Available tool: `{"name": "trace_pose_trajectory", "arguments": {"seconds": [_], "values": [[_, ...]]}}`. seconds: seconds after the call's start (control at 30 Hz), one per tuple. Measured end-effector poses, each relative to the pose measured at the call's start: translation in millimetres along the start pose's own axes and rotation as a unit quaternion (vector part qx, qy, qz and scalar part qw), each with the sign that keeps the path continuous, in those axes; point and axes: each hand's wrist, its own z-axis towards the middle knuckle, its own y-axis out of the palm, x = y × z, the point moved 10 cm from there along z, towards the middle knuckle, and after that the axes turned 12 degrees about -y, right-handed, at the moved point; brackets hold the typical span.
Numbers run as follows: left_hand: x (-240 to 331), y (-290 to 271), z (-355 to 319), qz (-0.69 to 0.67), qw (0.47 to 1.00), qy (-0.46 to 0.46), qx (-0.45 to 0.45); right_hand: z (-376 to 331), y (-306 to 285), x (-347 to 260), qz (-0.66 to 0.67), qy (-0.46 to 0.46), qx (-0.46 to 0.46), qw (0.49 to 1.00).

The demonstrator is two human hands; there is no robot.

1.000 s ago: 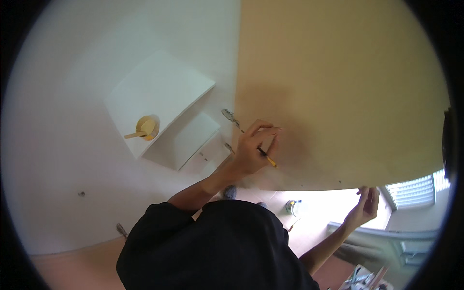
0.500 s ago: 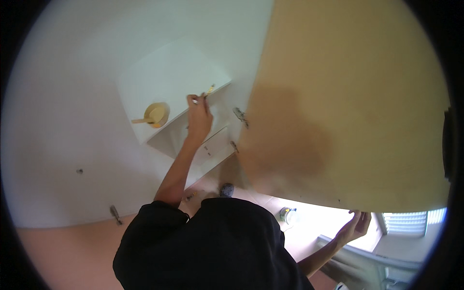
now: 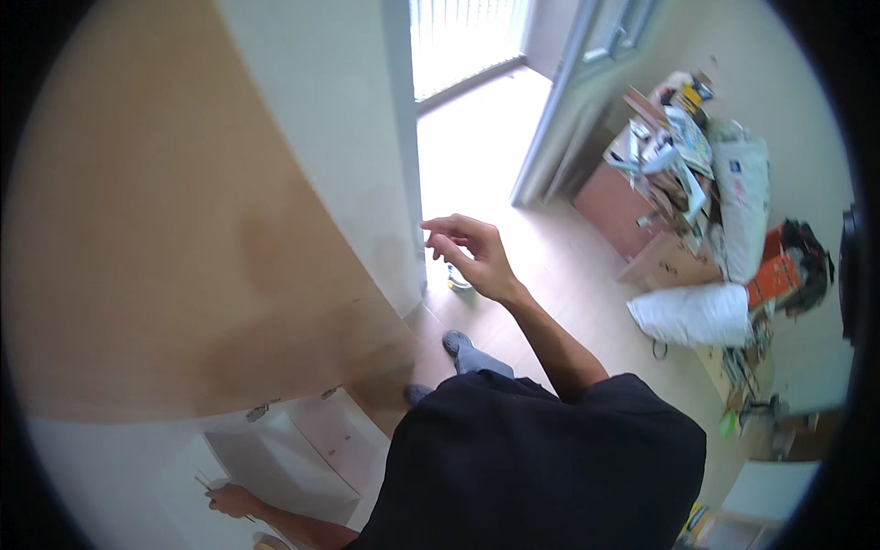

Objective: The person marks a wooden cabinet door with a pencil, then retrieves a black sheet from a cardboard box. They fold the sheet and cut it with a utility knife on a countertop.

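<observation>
At the lower left, my left hand is closed around a slim stick-like tool; its exact kind is too small to make out. This hand is above a white cabinet shelf. Just below my forearm, the rim of a tan bowl shows, cut off by the lower edge. My right hand is raised in the middle with bent fingers apart, and nothing shows in it. Left of it stands a large tan cabinet door with metal hinges along its lower edge.
A bright doorway opens ahead. A round clear container stands on the floor beyond my right hand. Along the right are cardboard boxes, white sacks, an orange box and heaped odds and ends. My shoes show below.
My view has swung right, bringing the doorway and the heaped things into sight. My right hand has come away from the door's edge. My left hand keeps its tool by the shelf.
</observation>
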Motion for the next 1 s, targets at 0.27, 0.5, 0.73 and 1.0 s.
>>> {"name": "trace_pose_trajectory", "arguments": {"seconds": [0.27,0.5,0.73,1.0], "values": [[-37.2,-40.4,6.7,-0.332,0.928,0.155,0.07,-37.0,6.2,-70.6,-0.203,-0.273,0.068,0.938],[-37.7,-204.0,-108.9,-0.383,0.922,0.01,0.058,-103.0,101.0,-92.0,-0.013,-0.302,-0.205,0.931],[-139.0,-225.9,-127.0,-0.276,0.946,-0.118,0.12,-112.8,152.8,-80.1,-0.011,-0.264,-0.393,0.881],[-155.1,-210.3,-106.7,-0.04,0.978,-0.17,0.117,-127.2,155.2,-65.0,-0.035,-0.218,-0.435,0.873]]}}
